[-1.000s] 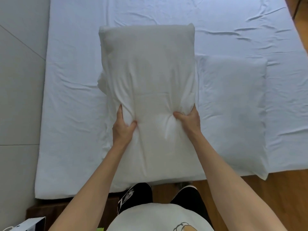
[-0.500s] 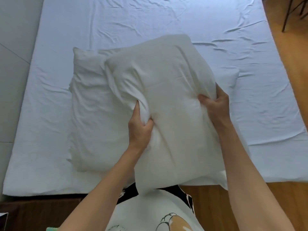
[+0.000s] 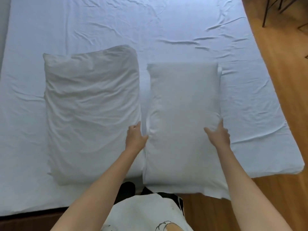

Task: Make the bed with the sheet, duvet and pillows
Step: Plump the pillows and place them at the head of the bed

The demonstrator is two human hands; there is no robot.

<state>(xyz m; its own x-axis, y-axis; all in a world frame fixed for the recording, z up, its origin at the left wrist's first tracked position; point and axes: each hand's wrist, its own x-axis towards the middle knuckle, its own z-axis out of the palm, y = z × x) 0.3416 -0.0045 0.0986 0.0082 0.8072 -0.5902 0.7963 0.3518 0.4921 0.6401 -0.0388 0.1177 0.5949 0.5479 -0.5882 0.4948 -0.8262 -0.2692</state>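
Two white pillows lie side by side on the white sheet (image 3: pixel 166 22) near the bed's near edge. The left pillow (image 3: pixel 91 114) is creased and lies free. The right pillow (image 3: pixel 183 114) is smooth and lies flat, with my hands on its two long sides. My left hand (image 3: pixel 135 137) holds its left edge in the gap between the pillows. My right hand (image 3: pixel 218 135) grips its right edge, thumb on top. A sliver of another white pillow (image 3: pixel 220 71) shows from under its far right corner.
The wrinkled sheet covers the whole mattress. Wooden floor (image 3: pixel 283 80) runs along the right side and in front of the bed. Dark thin furniture legs (image 3: pixel 266 14) stand at the top right. A grey surface (image 3: pixel 3 30) borders the bed on the left.
The pillow in my hands went from above the left pillow across to the right and down, and now lies flat on the bed. My view shifted right.
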